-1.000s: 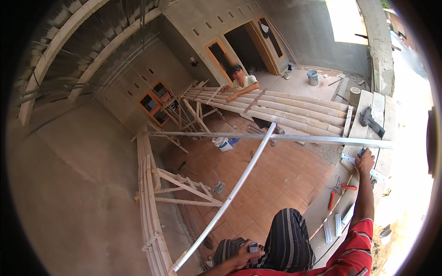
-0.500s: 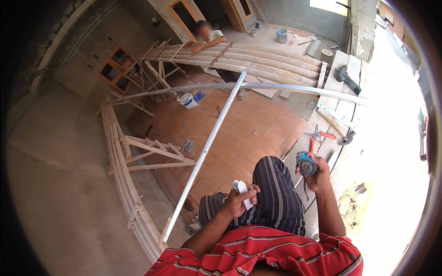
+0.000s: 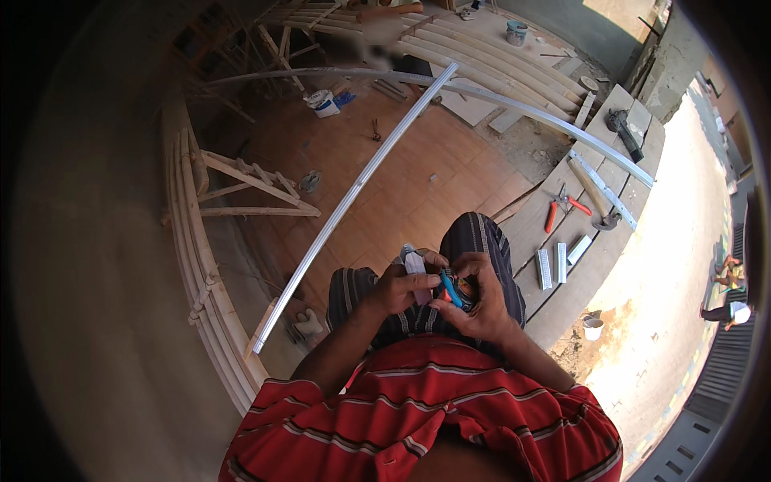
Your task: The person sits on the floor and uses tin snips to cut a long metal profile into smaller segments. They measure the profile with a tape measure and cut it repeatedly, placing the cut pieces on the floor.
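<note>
My left hand (image 3: pixel 395 292) is closed around a short piece of pale metal channel (image 3: pixel 415 267), which points up out of the fingers; whether it is one piece or a few pressed together I cannot tell. Beside it, my right hand (image 3: pixel 487 304) grips a blue and black tape measure (image 3: pixel 455 289). The two hands meet over my lap, with the tape measure next to the channel piece. On the plank platform to the right lie short metal channel offcuts (image 3: pixel 561 263), red-handled snips (image 3: pixel 564 204) and a wooden-handled hammer (image 3: pixel 593 191).
A long metal channel (image 3: pixel 357 191) slants across the left, crossing a second long strip (image 3: pixel 526 111). A dark power tool (image 3: pixel 624 135) rests on the planks (image 3: pixel 526 301). Lashed wooden poles (image 3: pixel 198 265) edge the left. Below is a tiled floor (image 3: pixel 401 181) with a white bucket (image 3: pixel 324 103).
My right hand has brought the tape measure leftward to my left hand and the channel piece. The view has tilted downward, and the offcuts on the planks now show.
</note>
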